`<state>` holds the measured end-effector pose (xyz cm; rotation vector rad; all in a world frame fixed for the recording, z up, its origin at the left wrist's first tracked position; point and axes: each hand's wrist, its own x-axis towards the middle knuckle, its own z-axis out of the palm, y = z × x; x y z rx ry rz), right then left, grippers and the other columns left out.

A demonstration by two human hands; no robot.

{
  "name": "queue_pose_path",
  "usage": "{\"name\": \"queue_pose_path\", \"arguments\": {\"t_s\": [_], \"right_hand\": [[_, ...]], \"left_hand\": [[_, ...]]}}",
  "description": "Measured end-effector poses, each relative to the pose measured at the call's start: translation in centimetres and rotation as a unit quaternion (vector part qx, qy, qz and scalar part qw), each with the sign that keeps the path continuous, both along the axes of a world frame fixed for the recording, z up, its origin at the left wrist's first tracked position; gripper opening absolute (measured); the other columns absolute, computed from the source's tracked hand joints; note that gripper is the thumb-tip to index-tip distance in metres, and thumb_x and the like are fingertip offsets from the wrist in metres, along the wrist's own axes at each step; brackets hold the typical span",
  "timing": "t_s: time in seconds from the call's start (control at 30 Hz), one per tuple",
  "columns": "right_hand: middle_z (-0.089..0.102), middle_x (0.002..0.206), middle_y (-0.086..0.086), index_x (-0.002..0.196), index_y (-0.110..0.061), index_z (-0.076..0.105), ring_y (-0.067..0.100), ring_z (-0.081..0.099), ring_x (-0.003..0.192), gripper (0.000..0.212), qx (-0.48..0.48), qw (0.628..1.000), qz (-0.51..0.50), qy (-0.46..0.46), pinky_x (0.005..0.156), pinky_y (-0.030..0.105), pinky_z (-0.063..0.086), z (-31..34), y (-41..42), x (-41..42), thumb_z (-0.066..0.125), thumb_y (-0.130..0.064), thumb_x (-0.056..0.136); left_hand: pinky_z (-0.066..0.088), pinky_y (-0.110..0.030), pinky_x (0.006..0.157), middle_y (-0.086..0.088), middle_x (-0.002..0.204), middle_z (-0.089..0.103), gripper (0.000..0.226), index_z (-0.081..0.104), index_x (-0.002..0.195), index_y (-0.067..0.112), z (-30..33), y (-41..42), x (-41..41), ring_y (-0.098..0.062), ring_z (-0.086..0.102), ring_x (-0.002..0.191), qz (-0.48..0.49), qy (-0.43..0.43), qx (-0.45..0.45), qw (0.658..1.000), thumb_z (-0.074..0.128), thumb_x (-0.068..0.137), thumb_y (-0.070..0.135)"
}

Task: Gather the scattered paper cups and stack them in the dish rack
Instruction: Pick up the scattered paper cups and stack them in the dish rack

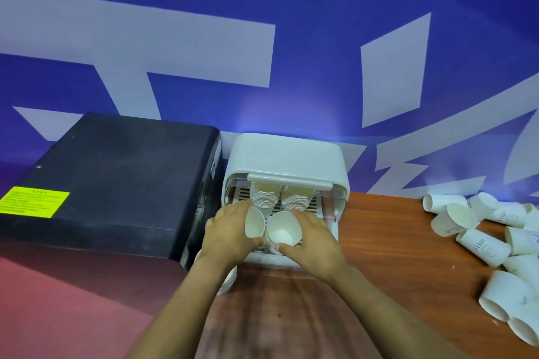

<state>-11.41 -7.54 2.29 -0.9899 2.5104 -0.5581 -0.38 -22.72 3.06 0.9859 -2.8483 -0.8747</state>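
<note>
A white covered dish rack (pixel 284 159) stands on the wooden table against the wall, its front open. Inside at the back stand two stacks of white paper cups (pixel 264 198), side by side. My left hand (pixel 230 232) grips a single paper cup (pixel 254 223), tilted with its mouth toward the right, at the rack's front. My right hand (pixel 312 242) holds another cup (pixel 282 232), mouth up, on top of a short stack at the front of the rack. Several loose paper cups (pixel 478 245) lie scattered on the table at the far right.
A large black box (pixel 116 181) with a yellow label stands directly left of the rack. Behind everything rises a blue wall with white shapes. The brown wooden table (pixel 388 242) runs between the rack and the loose cups. A white rim shows under my left wrist.
</note>
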Motion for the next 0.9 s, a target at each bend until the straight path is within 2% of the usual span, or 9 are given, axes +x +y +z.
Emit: {"name": "queue_pose_path", "arguments": {"t_s": [0.13, 0.37, 0.6, 0.73, 0.9], "right_hand": [[0.034, 0.145, -0.005, 0.144, -0.029, 0.03, 0.02, 0.032, 0.132, 0.08, 0.031, 0.998, 0.025, -0.047, 0.108, 0.032, 0.032, -0.6, 0.7, -0.4, 0.068, -0.051, 0.077], [0.034, 0.146, -0.002, 0.146, -0.027, 0.03, 0.018, 0.034, 0.134, 0.078, -0.006, 0.998, 0.012, -0.064, 0.111, 0.033, 0.032, -0.4, 2.3, -1.0, 0.068, -0.043, 0.08], [0.035, 0.143, 0.001, 0.144, -0.024, 0.035, 0.014, 0.041, 0.127, 0.068, -0.011, 0.997, -0.025, -0.069, 0.106, 0.028, 0.035, 1.3, 8.4, 0.7, 0.066, -0.037, 0.085], [0.035, 0.144, 0.0, 0.144, -0.025, 0.035, 0.015, 0.041, 0.128, 0.067, 0.014, 0.997, -0.057, -0.052, 0.107, 0.025, 0.033, 1.7, 13.1, 2.1, 0.065, -0.038, 0.086], [0.035, 0.143, 0.002, 0.144, -0.024, 0.035, 0.018, 0.043, 0.125, 0.065, 0.023, 0.994, -0.092, -0.053, 0.105, 0.026, 0.036, 2.1, 18.2, 2.6, 0.064, -0.038, 0.087]], "left_hand": [[0.024, -0.047, 0.109, 0.01, 0.152, 0.031, 0.089, 0.022, 0.147, 0.034, -0.8, 0.2, 0.0, -0.022, 0.023, 0.141, -0.015, -0.066, 0.027, 0.997, 0.068, 0.074, 0.057], [0.018, -0.047, 0.113, 0.01, 0.157, 0.022, 0.087, 0.019, 0.149, 0.035, 0.6, 0.9, 0.3, -0.021, 0.013, 0.145, -0.029, -0.028, 0.025, 0.999, 0.066, 0.078, 0.054], [0.021, -0.041, 0.111, 0.006, 0.152, 0.032, 0.076, 0.024, 0.148, 0.033, 3.6, 3.8, 1.9, -0.02, 0.021, 0.142, -0.045, 0.04, 0.012, 0.998, 0.064, 0.084, 0.046], [0.027, -0.044, 0.109, 0.004, 0.15, 0.036, 0.072, 0.028, 0.147, 0.031, 3.5, 6.3, 1.9, -0.022, 0.028, 0.139, -0.067, 0.065, 0.006, 0.996, 0.063, 0.085, 0.046], [0.033, -0.044, 0.109, 0.0, 0.146, 0.042, 0.072, 0.031, 0.145, 0.03, 2.1, 10.7, 1.2, -0.024, 0.037, 0.134, -0.116, 0.051, 0.029, 0.992, 0.064, 0.083, 0.044]]}}
